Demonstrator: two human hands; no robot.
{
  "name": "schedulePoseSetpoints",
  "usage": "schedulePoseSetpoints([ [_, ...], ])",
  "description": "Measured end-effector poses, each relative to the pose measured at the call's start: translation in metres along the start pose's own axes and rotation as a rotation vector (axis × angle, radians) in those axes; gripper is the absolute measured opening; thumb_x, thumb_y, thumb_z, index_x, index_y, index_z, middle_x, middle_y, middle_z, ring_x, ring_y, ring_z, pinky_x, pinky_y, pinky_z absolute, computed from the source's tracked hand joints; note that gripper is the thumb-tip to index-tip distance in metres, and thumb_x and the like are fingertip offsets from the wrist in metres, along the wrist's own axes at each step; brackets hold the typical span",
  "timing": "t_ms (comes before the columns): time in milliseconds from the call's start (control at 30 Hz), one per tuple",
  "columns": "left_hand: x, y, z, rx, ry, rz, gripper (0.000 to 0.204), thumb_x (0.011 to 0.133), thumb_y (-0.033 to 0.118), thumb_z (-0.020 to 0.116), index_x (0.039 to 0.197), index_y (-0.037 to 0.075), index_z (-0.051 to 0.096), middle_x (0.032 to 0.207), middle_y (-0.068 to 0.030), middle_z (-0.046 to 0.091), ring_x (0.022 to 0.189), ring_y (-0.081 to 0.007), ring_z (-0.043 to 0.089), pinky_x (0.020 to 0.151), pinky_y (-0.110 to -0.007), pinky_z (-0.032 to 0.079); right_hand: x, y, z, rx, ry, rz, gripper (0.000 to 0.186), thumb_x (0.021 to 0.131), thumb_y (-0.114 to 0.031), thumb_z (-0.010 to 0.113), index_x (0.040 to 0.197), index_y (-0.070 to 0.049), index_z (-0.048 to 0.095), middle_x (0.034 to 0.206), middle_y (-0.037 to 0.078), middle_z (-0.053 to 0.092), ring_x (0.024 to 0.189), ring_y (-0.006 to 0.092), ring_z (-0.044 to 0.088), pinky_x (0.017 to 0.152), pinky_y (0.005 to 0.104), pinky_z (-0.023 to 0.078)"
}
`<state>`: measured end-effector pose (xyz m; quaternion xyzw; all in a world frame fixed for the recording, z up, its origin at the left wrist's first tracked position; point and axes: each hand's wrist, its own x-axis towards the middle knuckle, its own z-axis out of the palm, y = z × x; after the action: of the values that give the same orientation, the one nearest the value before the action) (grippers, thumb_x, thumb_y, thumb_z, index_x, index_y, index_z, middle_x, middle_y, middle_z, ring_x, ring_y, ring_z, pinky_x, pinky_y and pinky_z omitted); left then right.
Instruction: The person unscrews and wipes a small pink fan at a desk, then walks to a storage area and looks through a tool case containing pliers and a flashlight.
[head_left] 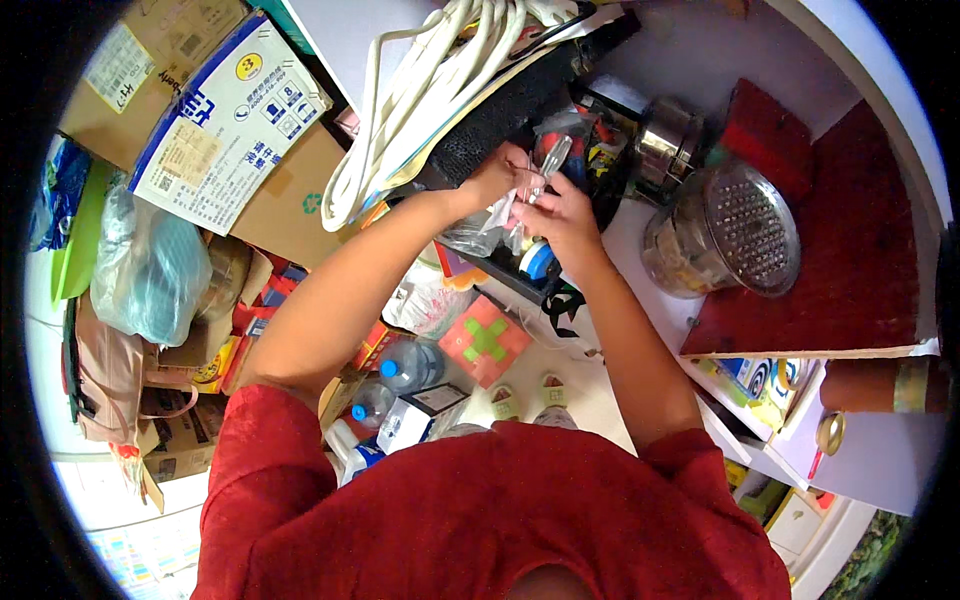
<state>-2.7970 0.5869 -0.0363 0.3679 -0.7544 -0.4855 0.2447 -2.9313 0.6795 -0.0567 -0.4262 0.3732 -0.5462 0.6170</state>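
A clear-handled item (556,155) & crumpled white wrap (503,210) are held btwn L hand (492,182) & R hand (568,228), above the black box (513,284). Both hands' fingers are nearly closed, pinched on wrap; exact grip on item can't be told. Perforated steel vessel (752,226) is seated R of box.

A person (480,510) in red, left grip (492,182) and right grip (567,222) together, holds a small clear item (554,157) above a cluttered black box (506,277), beside steel containers (680,245).
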Motion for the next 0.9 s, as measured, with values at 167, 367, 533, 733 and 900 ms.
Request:
schedulePoseSetpoints([
  [167, 0.000, 0.005, 0.007, -0.059, 0.012, -0.039, 0.016, 0.082, 0.018, 0.061, 0.075, 0.003, 0.060, 0.066, -0.0039, 0.058, 0.060, -0.0112, 0.052, 0.059, -0.026, 0.043, 0.008, 0.009, -0.047, -0.265, 0.280, -0.087, 0.033, 0.070, 0.000, 0.062, 0.102, -0.001, 0.051, 0.077, 0.014, 0.063, 0.061, 0.0196, 0.062, 0.051, 0.0278, 0.050],
  [367, 0.003, -0.001, 0.004, 0.210, -0.012, -0.178, 0.010, 0.084, 0.010, 0.053, 0.081, 0.001, 0.055, 0.072, -0.0046, 0.056, 0.061, -0.0127, 0.052, 0.054, -0.028, 0.045, 0.031, 0.019, -0.091, -0.579, 0.453, -0.191, 0.040, 0.071, 0.007, 0.061, 0.109, 0.006, 0.049, 0.087, 0.014, 0.059, 0.077, 0.0213, 0.062, 0.066, 0.0278, 0.052],
  [533, 0.004, -0.005, 0.005, -0.071, 0.212, 0.019, 0.009, 0.086, 0.010, 0.049, 0.084, 0.004, 0.055, 0.071, -0.0040, 0.055, 0.058, -0.0120, 0.048, 0.055, -0.027, 0.043, 0.022, 0.016, -0.077, -0.710, 0.572, -0.318, 0.030, 0.072, 0.005, 0.060, 0.102, 0.001, 0.056, 0.091, 0.012, 0.061, 0.084, 0.0206, 0.060, 0.074, 0.0292, 0.049],
  [733, -0.001, 0.041, 0.006, 0.021, 0.146, -0.005, 0.016, 0.087, 0.011, 0.041, 0.088, 0.004, 0.055, 0.073, -0.0030, 0.052, 0.059, -0.0119, 0.046, 0.056, -0.025, 0.039, -0.004, 0.041, -0.033, -1.089, 0.062, -0.520, 0.038, 0.066, 0.003, 0.061, 0.102, -0.009, 0.061, 0.092, 0.018, 0.056, 0.089, 0.0316, 0.055, 0.077, 0.0356, 0.045],
  [900, -0.002, 0.027, -0.002, -0.049, 0.137, 0.029, 0.015, 0.086, 0.009, 0.041, 0.089, 0.004, 0.055, 0.075, -0.0038, 0.052, 0.059, -0.0122, 0.046, 0.057, -0.026, 0.039, -0.001, 0.015, 0.011, -1.445, -0.141, -0.576, 0.040, 0.065, -0.004, 0.064, 0.104, -0.012, 0.061, 0.110, 0.020, 0.047, 0.108, 0.0321, 0.041, 0.090, 0.0401, 0.034],
])
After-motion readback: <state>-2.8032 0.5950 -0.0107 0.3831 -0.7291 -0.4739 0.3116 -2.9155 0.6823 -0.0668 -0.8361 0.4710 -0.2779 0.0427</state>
